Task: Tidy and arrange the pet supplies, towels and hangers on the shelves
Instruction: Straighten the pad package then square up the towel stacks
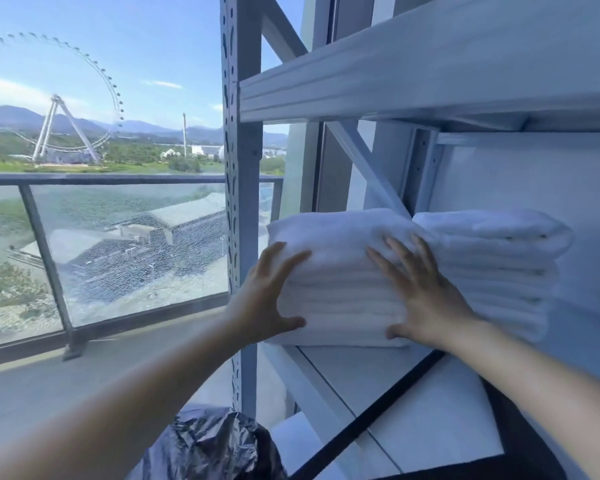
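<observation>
A stack of folded white towels [340, 271] sits at the left end of a white metal shelf [426, 407]. My left hand [267, 299] presses flat on the stack's left front corner, fingers spread. My right hand [420, 292] lies flat against the stack's front on its right side, fingers straight. A second stack of folded white towels [506, 265] stands right beside the first, farther back and to the right, touching it.
The rack's grey perforated upright post [238, 188] rises just left of the towels. Another shelf board [413, 74] hangs low overhead. A black plastic bag [208, 445] sits below by the post. A large window and balcony railing [84, 180] fill the left.
</observation>
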Action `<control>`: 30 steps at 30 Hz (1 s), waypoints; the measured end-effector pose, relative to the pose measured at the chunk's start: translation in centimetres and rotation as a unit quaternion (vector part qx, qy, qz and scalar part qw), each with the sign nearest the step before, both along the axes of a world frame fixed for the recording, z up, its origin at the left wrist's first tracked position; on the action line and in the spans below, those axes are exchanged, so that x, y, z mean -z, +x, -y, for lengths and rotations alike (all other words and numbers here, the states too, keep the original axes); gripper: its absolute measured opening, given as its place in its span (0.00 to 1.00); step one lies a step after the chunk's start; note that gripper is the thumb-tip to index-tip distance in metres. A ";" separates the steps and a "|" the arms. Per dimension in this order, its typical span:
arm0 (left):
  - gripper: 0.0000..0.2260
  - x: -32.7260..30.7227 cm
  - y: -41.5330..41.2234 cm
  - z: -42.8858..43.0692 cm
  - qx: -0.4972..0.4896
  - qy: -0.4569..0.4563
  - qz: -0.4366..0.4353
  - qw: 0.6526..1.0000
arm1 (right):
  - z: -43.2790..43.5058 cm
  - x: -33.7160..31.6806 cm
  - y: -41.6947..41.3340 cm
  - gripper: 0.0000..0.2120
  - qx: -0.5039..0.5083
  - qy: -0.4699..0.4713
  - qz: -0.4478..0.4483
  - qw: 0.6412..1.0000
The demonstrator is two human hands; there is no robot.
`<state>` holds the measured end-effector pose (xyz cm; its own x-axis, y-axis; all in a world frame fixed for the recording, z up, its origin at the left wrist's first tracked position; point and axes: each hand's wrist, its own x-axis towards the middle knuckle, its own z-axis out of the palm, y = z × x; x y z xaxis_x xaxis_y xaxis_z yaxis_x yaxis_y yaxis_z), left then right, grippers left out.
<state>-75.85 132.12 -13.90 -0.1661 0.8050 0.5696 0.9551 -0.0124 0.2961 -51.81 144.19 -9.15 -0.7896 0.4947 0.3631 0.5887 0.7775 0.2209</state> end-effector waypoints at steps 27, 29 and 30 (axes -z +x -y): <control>0.26 -10.1 9.6 -10.2 0.018 -0.089 -0.126 0.988 | -8.6 -2.2 7.3 0.44 -0.005 0.001 -0.175 0.985; 0.29 -10.2 10.0 -12.0 0.025 -0.113 -0.149 0.982 | -9.8 -2.9 8.3 0.43 0.022 0.000 -0.187 0.982; 0.31 -9.9 10.1 -12.7 0.016 -0.118 -0.166 0.979 | -10.4 -3.2 8.8 0.44 0.035 0.003 -0.184 0.982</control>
